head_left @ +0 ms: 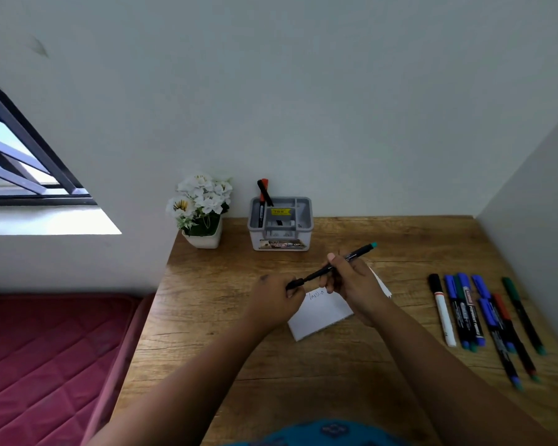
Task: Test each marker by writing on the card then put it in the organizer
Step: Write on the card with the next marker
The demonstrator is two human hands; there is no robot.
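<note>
Where the wooden desk (226, 346) meets the wall, the grey organizer (280, 224) stands at the back edge, and everything else is placed from it. To the organizer's left, near the desk's left edge, sits a white pot of flowers (201, 210); beyond that edge lies a red mattress (45, 355). Toward the person from the organizer lies the white card (326, 313), with a short line of writing near its top left. Bare wood runs between organizer and card, and a wider stretch lies on the near side of the card. Far to the organizer's right, by the side wall, a row of markers (484, 317) lies on the desk, roughly parallel, caps pointing away from the person. Two markers (264, 196) stand in the organizer's left compartment, leaning.

A black marker (332, 264) is held in the air above the card, its long axis slanting: the teal end points up and right, toward the organizer's right side, and the other end points down and left.

Fingers of the left hand (276, 300) are curled tight, pinching the marker's lower left end. Fingers of the right hand (351, 278) are wrapped round the middle of the barrel, thumb on top.
</note>
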